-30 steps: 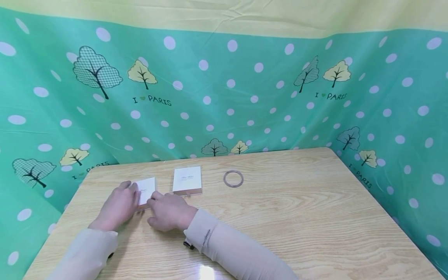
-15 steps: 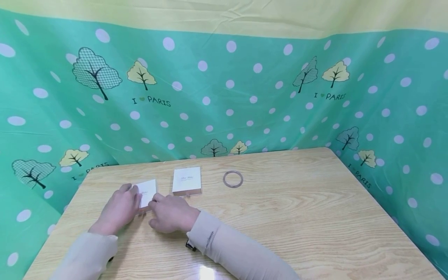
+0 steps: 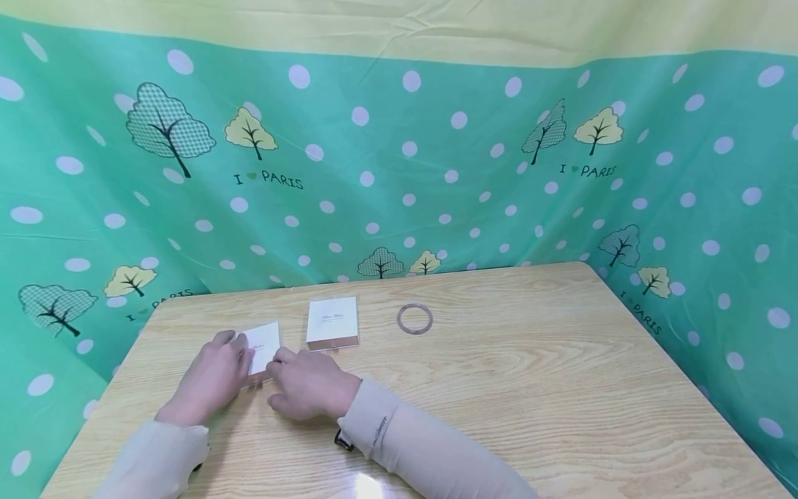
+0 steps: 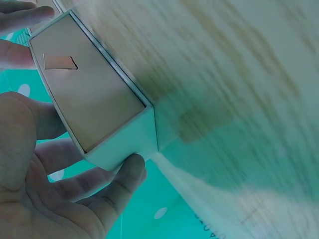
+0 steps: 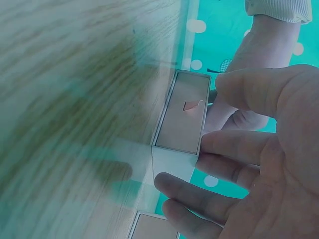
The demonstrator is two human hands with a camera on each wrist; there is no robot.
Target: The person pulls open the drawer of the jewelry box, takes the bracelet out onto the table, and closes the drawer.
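Observation:
A small white drawer-style gift box lies on the table between both hands. Its rose-gold front, with a small ribbon tab, shows in both wrist views, and the drawer is closed. My left hand rests against the box's left side, fingers on its top edge and side wall. From the right, my right hand touches the opposite side with loosely extended fingers, its thumb apart from the box. A second, similar white box sits to the right, behind my right hand. The hands partly cover the first box's edges.
A pale purple ring-shaped bangle lies right of the second box. The wood-grain table extends to the right. A green dotted curtain hangs along the table's back and sides.
Both hands and the box between them have shifted slightly towards me and to the right. The second box and the bangle have stayed in place.

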